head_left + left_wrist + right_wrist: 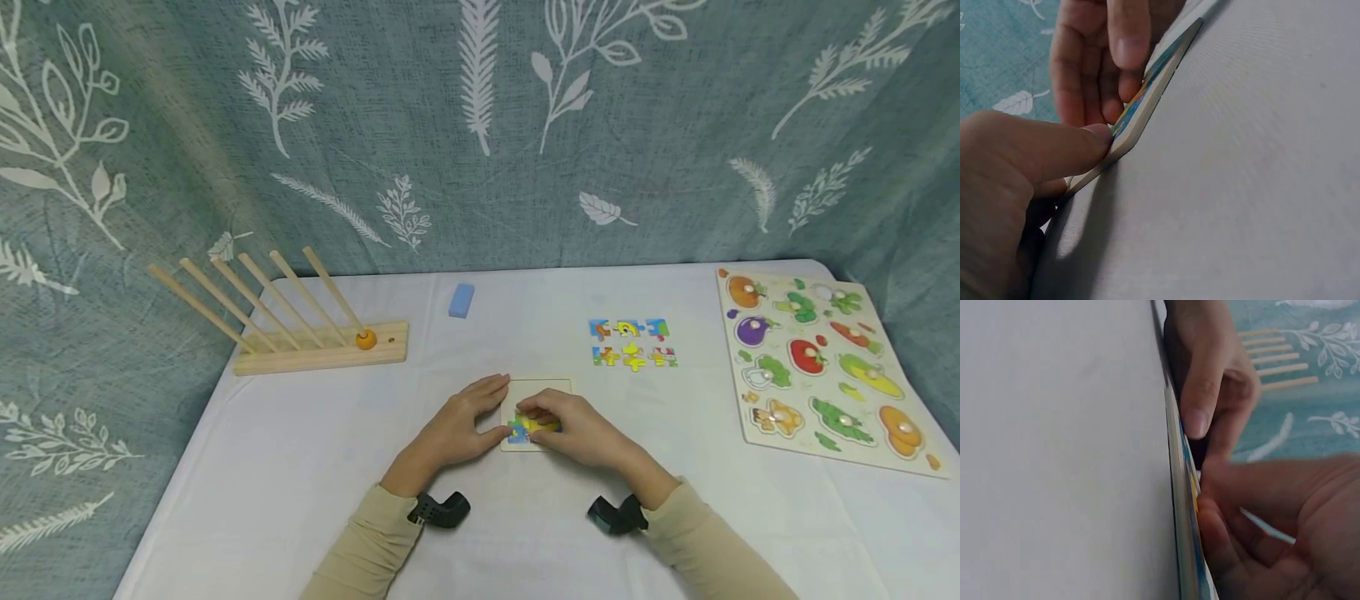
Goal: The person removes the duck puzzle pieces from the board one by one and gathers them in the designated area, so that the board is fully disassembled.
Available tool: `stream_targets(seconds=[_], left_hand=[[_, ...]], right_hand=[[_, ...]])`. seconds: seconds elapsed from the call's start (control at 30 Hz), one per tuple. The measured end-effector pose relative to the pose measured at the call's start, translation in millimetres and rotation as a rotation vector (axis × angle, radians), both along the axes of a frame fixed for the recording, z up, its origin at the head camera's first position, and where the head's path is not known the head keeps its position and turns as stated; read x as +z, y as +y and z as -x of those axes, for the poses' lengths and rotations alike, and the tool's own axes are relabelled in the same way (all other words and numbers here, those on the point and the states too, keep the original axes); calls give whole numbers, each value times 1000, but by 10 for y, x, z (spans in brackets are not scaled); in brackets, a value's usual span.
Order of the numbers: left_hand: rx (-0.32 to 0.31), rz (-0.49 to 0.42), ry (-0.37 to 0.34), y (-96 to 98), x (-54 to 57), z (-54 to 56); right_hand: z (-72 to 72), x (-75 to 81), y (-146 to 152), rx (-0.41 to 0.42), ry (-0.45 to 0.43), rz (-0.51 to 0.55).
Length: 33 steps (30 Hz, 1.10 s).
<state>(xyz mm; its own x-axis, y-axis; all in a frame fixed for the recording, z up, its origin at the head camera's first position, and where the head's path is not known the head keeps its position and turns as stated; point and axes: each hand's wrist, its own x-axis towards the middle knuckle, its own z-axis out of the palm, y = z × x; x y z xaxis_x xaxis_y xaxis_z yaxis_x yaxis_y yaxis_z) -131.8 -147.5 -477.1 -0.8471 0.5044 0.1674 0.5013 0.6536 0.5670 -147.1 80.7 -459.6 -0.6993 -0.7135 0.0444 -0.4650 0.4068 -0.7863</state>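
A small wooden puzzle tray [536,388] lies in front of me, with yellow, green and blue jigsaw pieces [519,434] in its lower part. My left hand [459,425] holds the tray's left side; in the left wrist view, the thumb [1094,140] bears on the tray's corner. Bent over the pieces, my right hand [581,429] has its thumb and fingers together on a puzzle piece [1195,487], mostly covered by the fingertips. Two short rows of loose jigsaw pieces [633,357] lie beyond the right hand.
At the left stands a wooden rack [322,358] of slanting pegs with an orange bead [366,339]. A blue block [461,301] lies at the back. A vegetable peg board [810,400] covers the right side. A patterned curtain [480,200] hangs behind the white-covered table [300,467].
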Motion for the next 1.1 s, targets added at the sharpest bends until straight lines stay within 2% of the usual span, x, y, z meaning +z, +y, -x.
stream_targets(seconds=[0.17, 0.4, 0.7, 1.0, 1.1], left_hand=[[-38, 25, -45, -24, 35, 3], [-58, 41, -73, -33, 61, 9], [-56, 52, -92, -39, 58, -3], [-52, 60, -104, -41, 56, -3], [-51, 64, -101, -39, 51, -2]], right_hand=[[-24, -31, -46, -28, 63, -48], [-55, -20, -91, -53, 85, -113], [-75, -49, -91, -59, 54, -60], [-72, -28, -90, -98, -54, -5], [-72, -33, -88, -105, -45, -14]])
